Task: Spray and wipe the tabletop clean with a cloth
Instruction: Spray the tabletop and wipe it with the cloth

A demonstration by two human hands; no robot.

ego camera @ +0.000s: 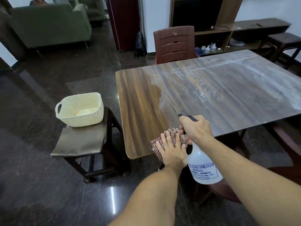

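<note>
A wood-grain tabletop (211, 95) fills the right half of the view, with whitish smears across its far and right parts and a cleaner brown strip along its left side. A red-and-white checked cloth (170, 135) lies at the table's near left corner, pressed flat under my left hand (171, 149). My right hand (196, 128) grips the black trigger head of a translucent white spray bottle (203, 167), held just off the table's near edge with the nozzle pointing over the tabletop.
A cream perforated basket (79, 110) sits on a dark stool (84, 141) left of the table. A maroon plastic chair (174, 43) stands at the far side, another chair below the bottle. A TV unit and dark stool are at the back right, sofas back left.
</note>
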